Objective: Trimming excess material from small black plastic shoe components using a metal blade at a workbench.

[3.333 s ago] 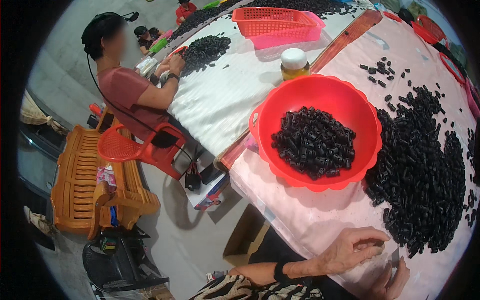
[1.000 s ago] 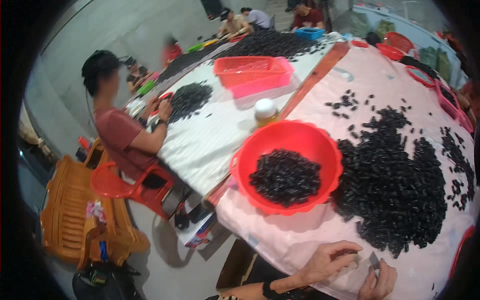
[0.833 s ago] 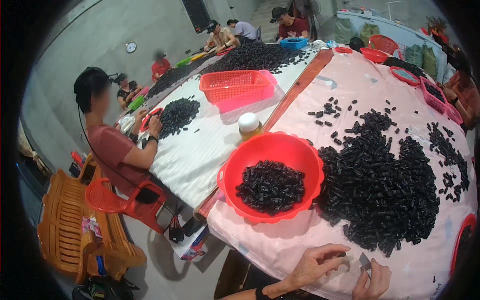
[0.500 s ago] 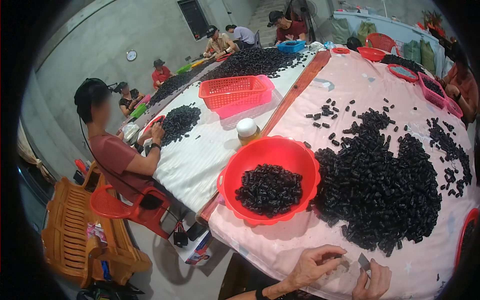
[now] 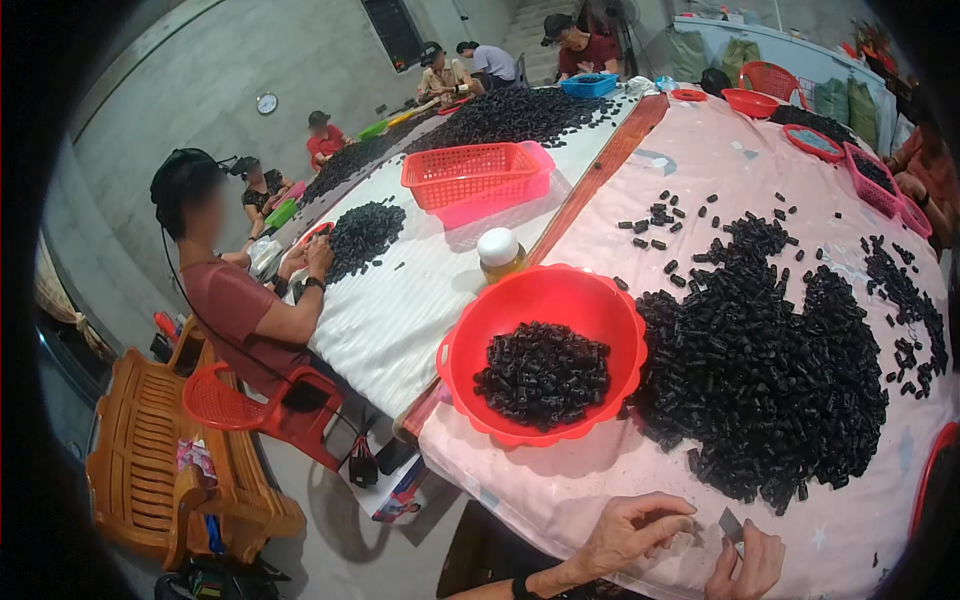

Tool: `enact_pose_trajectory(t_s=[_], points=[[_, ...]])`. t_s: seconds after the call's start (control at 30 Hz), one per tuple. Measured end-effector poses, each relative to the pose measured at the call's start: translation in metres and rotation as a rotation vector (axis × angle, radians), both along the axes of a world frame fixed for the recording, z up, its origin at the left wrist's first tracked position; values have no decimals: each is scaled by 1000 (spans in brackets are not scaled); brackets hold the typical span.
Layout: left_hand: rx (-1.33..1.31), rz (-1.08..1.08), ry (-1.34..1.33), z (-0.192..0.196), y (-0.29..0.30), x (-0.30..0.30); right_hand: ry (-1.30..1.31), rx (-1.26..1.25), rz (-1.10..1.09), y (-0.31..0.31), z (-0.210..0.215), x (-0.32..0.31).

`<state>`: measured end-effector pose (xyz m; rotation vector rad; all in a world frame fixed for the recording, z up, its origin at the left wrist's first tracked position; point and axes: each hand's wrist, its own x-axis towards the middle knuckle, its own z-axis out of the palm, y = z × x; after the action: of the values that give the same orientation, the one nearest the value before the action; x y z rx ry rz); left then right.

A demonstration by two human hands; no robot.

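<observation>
At the near edge of the table (image 5: 555, 485), just short of the heap of black pieces (image 5: 770, 380), my right hand (image 5: 750, 565) pinches a flat grey blade (image 5: 731, 525), best kept angled clear of my left hand (image 5: 630, 535), whose fingers curl inward, clamped or not I cannot tell.

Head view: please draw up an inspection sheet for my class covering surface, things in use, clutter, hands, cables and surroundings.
Surface: pink patterned cloth nearest; white cloth across a reddish-brown strip.
Things in use: small black pieces, some in a red bowl, a larger pile to its right.
Clutter: white-lidded jar just beyond the bowl; red basket overlapping a pink basket.
Hands: right hand holds a thin grey piece; left hand nearby, fingers curled, contents unclear.
Cables: black corded object beside a co-worker's red chair.
Surroundings: more people farther off, wooden bench at left, wall clock.
</observation>
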<state>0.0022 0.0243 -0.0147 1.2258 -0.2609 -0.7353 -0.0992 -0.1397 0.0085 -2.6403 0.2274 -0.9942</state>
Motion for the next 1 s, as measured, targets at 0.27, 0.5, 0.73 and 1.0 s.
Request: enact_pose_trajectory(t_s=[0.27,0.5,0.73,1.0], points=[[-32,68,-85,3,-7,-6,-2,-10,-22,0,-3,-7],[138,189,-81,2,2,-4,58,74,-14,-4,-14,-2],[78,167,-167,-4,-10,-4,100,100,-23,-14,-12,-7],[69,193,-185,5,-11,-10,84,71,-18,-10,-10,-11]])
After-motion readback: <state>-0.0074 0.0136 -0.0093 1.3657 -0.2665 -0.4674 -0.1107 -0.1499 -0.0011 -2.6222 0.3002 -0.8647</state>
